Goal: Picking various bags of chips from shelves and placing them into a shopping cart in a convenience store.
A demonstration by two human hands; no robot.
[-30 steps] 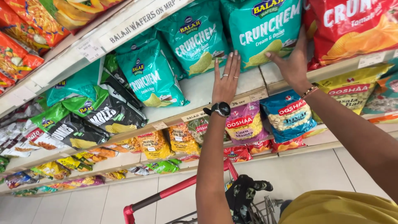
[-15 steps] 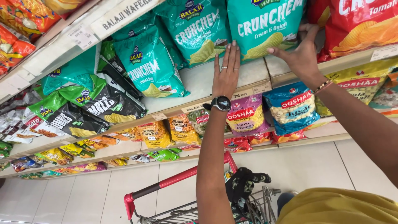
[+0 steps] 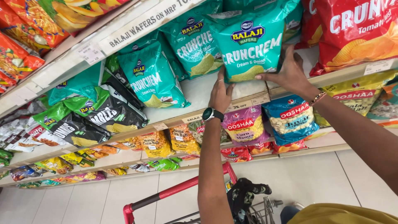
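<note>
Both hands gripped the teal crisp bag (image 3: 248,45) at the shelf's (image 3: 253,99) front edge, left hand (image 3: 221,93) and right hand (image 3: 290,74) closed on its lower corners; it stood unlifted, cart (image 3: 174,195) below.

The cream shelf (image 3: 195,89) carries teal chip bags (image 3: 151,76) (upright, crowded), with red bags (image 3: 356,29) alongside.

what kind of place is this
Most likely a grocery shop's snack aisle: shelves packed with crisp bags, price tags along their edges, a red-handled shopping cart below, and both hands on a teal crisp bag.
</note>
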